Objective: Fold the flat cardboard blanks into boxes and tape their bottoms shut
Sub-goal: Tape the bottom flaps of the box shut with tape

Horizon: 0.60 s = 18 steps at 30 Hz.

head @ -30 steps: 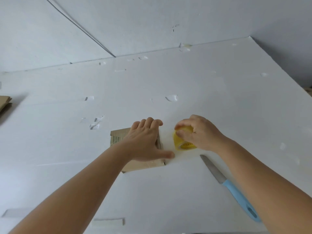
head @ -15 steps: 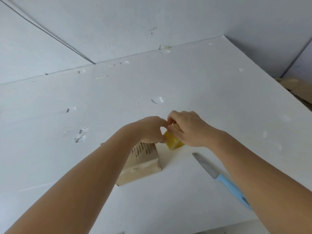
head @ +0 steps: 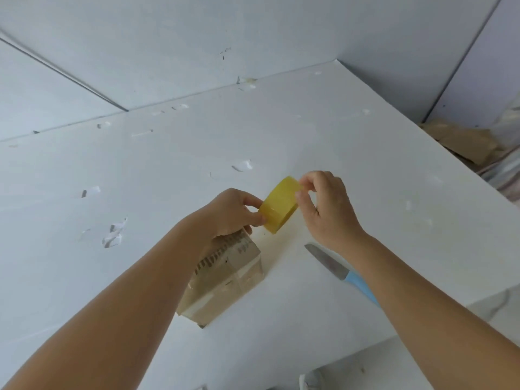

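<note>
Both hands are lifted above the white tabletop [head: 309,130] with the yellow tape roll [head: 278,204] between them. The left hand [head: 230,213] grips the roll's near rim, thumb and forefinger curled onto it, steadying it at a tilt so its outer band faces the other hand. The right hand [head: 327,205] pinches at the roll's far upper edge with its fingertips [head: 302,184] drawn together; this looks like picking for the loose end of the tape, though the view is too soft to say whether a strip has come free.

Directly under the left wrist sits the folded cardboard box [head: 225,280], resting on the table with a glossy taped face turned up toward the camera, printed bars along its upper side. Its place just beneath the roll suits pulling a fresh strip straight down onto it, so the bottom is probably only partly sealed.

To the right, near the right forearm, a knife [head: 337,270] with a light blue handle lies flat, blade toward the box, handy for cutting the tape. Scraps of spent tape [head: 114,235] are stuck about the tabletop. Beyond the table's right edge lies crumpled brown cardboard [head: 461,139].
</note>
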Motion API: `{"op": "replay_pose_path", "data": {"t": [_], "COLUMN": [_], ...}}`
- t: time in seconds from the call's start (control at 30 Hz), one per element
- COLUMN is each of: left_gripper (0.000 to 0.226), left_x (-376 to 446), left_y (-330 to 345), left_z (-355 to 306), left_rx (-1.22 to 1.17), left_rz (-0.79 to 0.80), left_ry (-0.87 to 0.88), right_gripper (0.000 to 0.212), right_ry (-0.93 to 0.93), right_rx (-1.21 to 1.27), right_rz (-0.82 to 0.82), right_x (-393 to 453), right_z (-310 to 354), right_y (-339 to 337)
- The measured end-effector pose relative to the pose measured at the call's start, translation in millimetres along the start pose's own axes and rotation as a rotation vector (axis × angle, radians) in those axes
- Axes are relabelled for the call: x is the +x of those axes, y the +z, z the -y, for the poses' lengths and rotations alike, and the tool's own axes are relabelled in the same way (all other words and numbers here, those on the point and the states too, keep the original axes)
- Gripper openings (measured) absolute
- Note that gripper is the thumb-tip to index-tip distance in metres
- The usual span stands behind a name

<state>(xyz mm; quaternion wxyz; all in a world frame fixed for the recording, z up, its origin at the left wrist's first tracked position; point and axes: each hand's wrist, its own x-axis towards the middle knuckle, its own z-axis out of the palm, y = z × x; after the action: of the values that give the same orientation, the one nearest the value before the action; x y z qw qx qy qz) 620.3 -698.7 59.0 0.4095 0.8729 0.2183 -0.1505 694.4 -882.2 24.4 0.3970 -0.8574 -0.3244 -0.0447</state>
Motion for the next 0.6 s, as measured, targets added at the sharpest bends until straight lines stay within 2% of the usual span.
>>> {"op": "replay_pose_path", "data": {"t": [0.1, 0.2, 0.27, 0.3, 0.4, 0.5, 0.6], "left_gripper": [0.018, 0.017, 0.016, 0.016, 0.015, 0.016, 0.017], "left_x": [1.1, 3.7, 4.5, 4.8, 4.3, 3.2, 1.8], "left_y": [1.5, 2.6, 3.2, 3.5, 4.9, 6.1, 6.2], "left_z": [1.7, 3.7, 4.6, 4.8, 4.8, 4.8, 5.1], "left_rx": [-0.017, -0.034, -0.044, -0.045, -0.047, -0.059, -0.079], "left_rz": [-0.032, -0.057, -0.07, -0.075, -0.09, -0.097, -0.102], "left_ry": [0.032, 0.062, 0.075, 0.08, 0.093, 0.111, 0.125], "right_gripper": [0.024, 0.034, 0.038, 0.037, 0.023, 0.004, 0.015], "right_ry": [0.247, 0.435, 0.501, 0.527, 0.574, 0.525, 0.384], "right_rx": [-0.1, -0.286, -0.435, -0.469, -0.462, -0.403, -0.261], "right_rz": [0.062, 0.291, 0.464, 0.498, 0.47, 0.458, 0.39], "right_x": [-31.4, -58.1, -70.3, -75.0, -81.8, -81.1, -75.1], "right_z": [-21.6, -39.1, -46.2, -48.6, -52.0, -46.6, -24.8], "right_y": [1.3, -0.4, -1.6, -1.7, -1.2, -5.6, -21.9]}}
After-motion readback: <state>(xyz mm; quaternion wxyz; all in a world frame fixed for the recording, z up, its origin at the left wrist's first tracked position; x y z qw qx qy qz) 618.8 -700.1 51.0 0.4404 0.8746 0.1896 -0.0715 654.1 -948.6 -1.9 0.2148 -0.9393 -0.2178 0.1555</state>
